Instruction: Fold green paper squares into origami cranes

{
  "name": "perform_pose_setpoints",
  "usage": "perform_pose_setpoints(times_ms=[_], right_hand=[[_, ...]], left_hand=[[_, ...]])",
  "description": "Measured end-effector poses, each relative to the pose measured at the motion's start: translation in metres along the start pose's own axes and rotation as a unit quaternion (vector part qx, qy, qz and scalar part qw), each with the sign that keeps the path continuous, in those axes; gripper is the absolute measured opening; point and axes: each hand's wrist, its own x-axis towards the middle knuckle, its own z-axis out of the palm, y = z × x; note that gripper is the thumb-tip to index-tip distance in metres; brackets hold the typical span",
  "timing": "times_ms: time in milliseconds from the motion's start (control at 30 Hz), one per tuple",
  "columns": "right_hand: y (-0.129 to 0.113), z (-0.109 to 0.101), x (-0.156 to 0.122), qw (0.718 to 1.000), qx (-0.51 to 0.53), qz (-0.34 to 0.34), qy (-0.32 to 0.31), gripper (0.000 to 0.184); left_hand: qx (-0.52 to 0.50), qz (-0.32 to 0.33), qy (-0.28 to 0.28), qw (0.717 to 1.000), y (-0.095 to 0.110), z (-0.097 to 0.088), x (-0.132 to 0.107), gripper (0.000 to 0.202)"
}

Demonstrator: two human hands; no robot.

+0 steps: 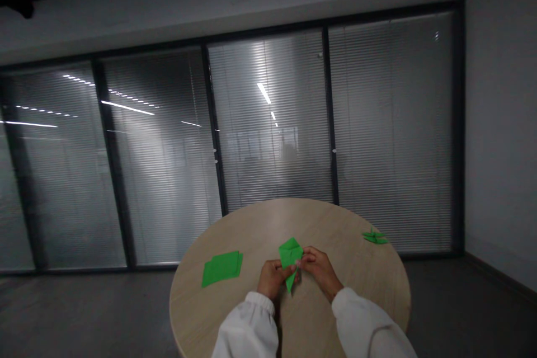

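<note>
A partly folded green paper piece (290,254) is held just above a round wooden table (235,319). My left hand (272,278) pinches its lower left edge with closed fingers. My right hand (319,269) grips its right side, fingers curled on the paper. Both arms wear white sleeves. The paper narrows to a point hanging down between the two hands.
A stack of flat green paper sheets (222,267) lies on the table to the left. A small finished green folded figure (375,238) sits near the table's far right edge. Behind the table stands a glass wall with shut blinds (272,123); grey floor surrounds the table.
</note>
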Motion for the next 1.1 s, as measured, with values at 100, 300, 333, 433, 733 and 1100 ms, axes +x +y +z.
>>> perform_pose_setpoints(times_ms=[100, 300, 333, 433, 733, 1100], right_hand=[[-0.003, 0.000, 0.001, 1.000, -0.003, 0.009, 0.008, 0.035], [-0.010, -0.001, 0.000, 0.998, 0.012, 0.017, 0.062, 0.038], [-0.011, -0.001, -0.001, 0.998, 0.012, 0.018, 0.067, 0.038], [-0.014, 0.000, -0.002, 0.997, 0.008, 0.014, 0.072, 0.038], [-0.018, 0.000, -0.004, 0.996, 0.002, 0.017, 0.087, 0.031], [-0.019, -0.001, -0.003, 0.996, -0.007, -0.002, 0.089, 0.030]], left_hand=[[0.010, 0.007, 0.003, 1.000, 0.003, 0.000, -0.002, 0.046], [0.006, -0.005, 0.002, 1.000, -0.001, 0.000, 0.000, 0.046], [0.004, -0.005, 0.000, 1.000, -0.002, -0.001, 0.000, 0.046], [-0.003, -0.009, -0.003, 1.000, -0.005, -0.001, 0.002, 0.047], [-0.001, -0.008, -0.007, 1.000, 0.003, 0.000, -0.004, 0.045], [0.011, -0.013, -0.015, 1.000, 0.010, 0.002, -0.006, 0.047]])
